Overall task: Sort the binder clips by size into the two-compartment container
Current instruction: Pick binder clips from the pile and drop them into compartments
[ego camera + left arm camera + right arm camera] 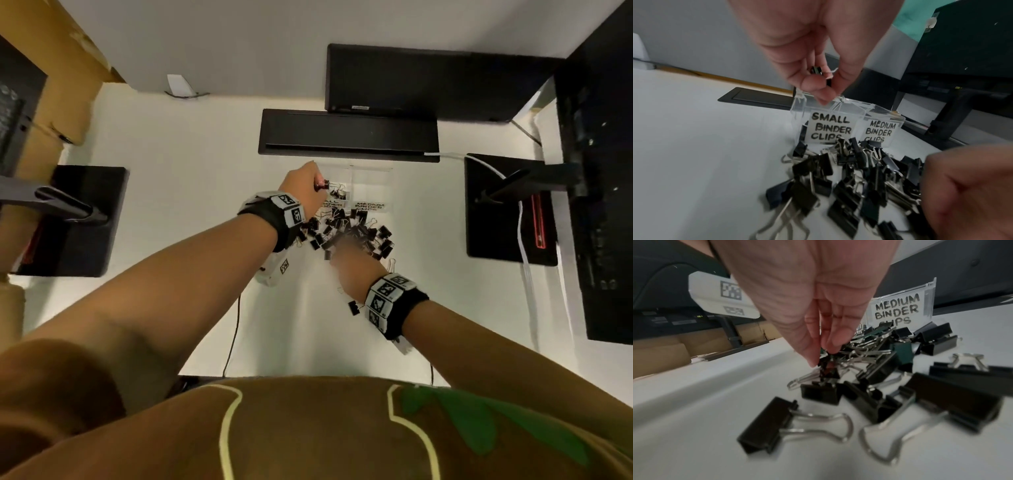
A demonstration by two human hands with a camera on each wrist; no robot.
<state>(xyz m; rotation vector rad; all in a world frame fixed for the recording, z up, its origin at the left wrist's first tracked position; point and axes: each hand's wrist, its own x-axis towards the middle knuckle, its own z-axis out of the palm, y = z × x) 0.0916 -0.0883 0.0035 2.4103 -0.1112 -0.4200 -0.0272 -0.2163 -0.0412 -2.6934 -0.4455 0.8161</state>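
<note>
1 small clip (816,70) between left fingers (813,84)

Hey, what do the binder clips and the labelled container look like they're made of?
Binder clips: probably metal, with a dark, fairly matte painted body and shiny silver wire handles that catch the light.
Container: looks like clear hard plastic or acrylic; you see through its walls and the edges glint. Its labels look like white paper with black handwritten marker lettering.
</note>
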